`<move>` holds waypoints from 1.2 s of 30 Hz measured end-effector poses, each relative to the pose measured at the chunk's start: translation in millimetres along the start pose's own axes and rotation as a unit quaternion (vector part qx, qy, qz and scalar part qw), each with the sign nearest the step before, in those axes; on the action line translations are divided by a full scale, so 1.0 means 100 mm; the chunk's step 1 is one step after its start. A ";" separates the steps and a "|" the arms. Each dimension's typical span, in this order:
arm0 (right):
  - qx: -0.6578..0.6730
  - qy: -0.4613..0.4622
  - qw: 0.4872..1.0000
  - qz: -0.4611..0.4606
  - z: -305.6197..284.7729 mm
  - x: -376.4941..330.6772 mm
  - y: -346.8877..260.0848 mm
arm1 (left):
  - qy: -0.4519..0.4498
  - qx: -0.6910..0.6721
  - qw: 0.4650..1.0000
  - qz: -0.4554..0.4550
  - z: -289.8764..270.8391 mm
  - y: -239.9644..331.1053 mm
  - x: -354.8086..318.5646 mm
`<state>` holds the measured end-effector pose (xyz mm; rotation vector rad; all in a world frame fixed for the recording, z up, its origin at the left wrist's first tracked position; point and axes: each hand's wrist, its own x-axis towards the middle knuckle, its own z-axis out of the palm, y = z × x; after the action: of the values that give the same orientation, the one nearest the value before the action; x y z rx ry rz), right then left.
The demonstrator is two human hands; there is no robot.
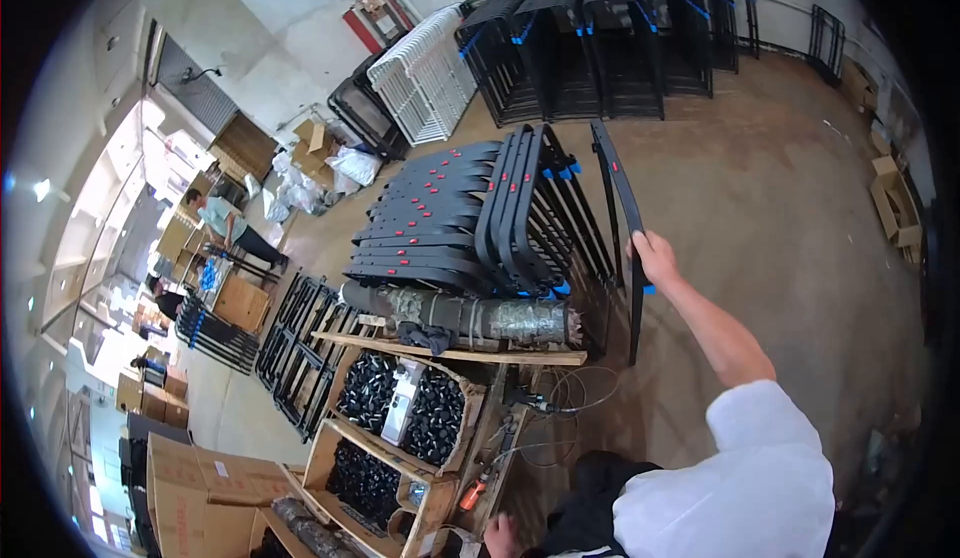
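Observation:
My right hand [652, 261], arm stretched forward, is closed round the edge of a black metal frame [627, 198] with a small red mark and blue bits. The frame stands upright, seen nearly edge-on, to the right of a stack of similar black frames [430, 203] with red marks. Low in the view, my left hand [500, 535] is beside the wooden bench; its fingers are too small and blurred to read. An orange-handled tool [474, 493] lies on the bench near it. Wooden bins there hold small black parts [365, 388].
A wrapped roll [480, 320] lies across the bench end, and a thin hose [570, 398] loops beside it. Black frames [590, 48] and white frames [425, 73] stand by the far wall. A large cardboard box [205, 498] is at lower left. Another person [225, 220] stands farther left.

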<state>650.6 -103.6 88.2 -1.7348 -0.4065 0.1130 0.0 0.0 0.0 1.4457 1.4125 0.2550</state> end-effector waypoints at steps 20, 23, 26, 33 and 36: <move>0.173 -0.132 0.747 0.628 -0.87 -3.51 2.36 | -0.424 -0.117 0.897 0.038 2.76 2.98 -1.04; 0.214 -0.095 0.733 0.638 -0.79 -4.15 2.93 | -0.435 -0.112 0.893 0.015 2.61 3.05 -1.25; 0.250 -0.056 0.718 0.647 -0.87 -4.62 3.45 | -0.427 -0.113 0.897 0.021 2.48 2.93 -1.22; 0.355 0.067 0.686 0.632 0.54 -4.49 3.03 | -0.380 -0.055 0.922 0.052 1.42 2.85 -1.17; 0.396 0.124 0.671 0.615 0.81 -4.06 2.95 | -0.285 -0.081 0.951 0.087 0.70 2.79 -1.17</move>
<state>309.4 -206.8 -274.2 -0.8307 0.9841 0.8761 187.2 -63.3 239.1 1.3624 0.7790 0.0497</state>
